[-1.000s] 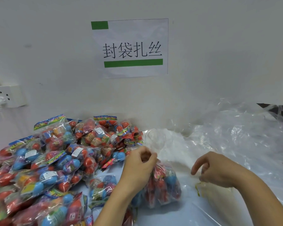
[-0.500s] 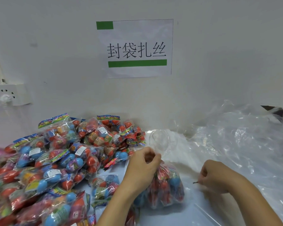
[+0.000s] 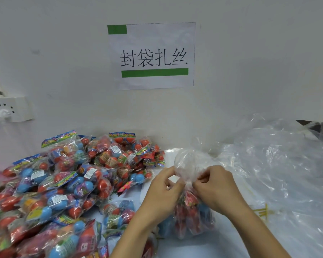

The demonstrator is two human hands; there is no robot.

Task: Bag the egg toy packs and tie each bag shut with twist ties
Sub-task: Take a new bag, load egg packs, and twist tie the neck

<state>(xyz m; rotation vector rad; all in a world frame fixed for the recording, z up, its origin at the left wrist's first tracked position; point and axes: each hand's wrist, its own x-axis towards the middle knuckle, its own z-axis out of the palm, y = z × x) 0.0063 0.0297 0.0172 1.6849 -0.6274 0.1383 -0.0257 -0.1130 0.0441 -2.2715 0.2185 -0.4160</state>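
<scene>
A clear plastic bag (image 3: 191, 218) filled with red and blue egg toy packs stands on the table in front of me. Its gathered neck (image 3: 189, 180) rises between my hands, and the loose top fans out above. My left hand (image 3: 164, 190) grips the neck from the left. My right hand (image 3: 215, 187) pinches at the neck from the right with curled fingers; the twist tie it picked up is hidden in the fingers. A large heap of loose egg toy packs (image 3: 63, 183) covers the table's left side.
A pile of empty clear plastic bags (image 3: 280, 174) fills the right side of the table. A few yellow twist ties (image 3: 263, 211) lie under plastic at the right. A paper sign (image 3: 153, 54) and a wall socket (image 3: 9, 108) are on the white wall behind.
My right hand picked up a twist tie at the right and moved left to the bag's neck. The left hand kept its hold on the neck.
</scene>
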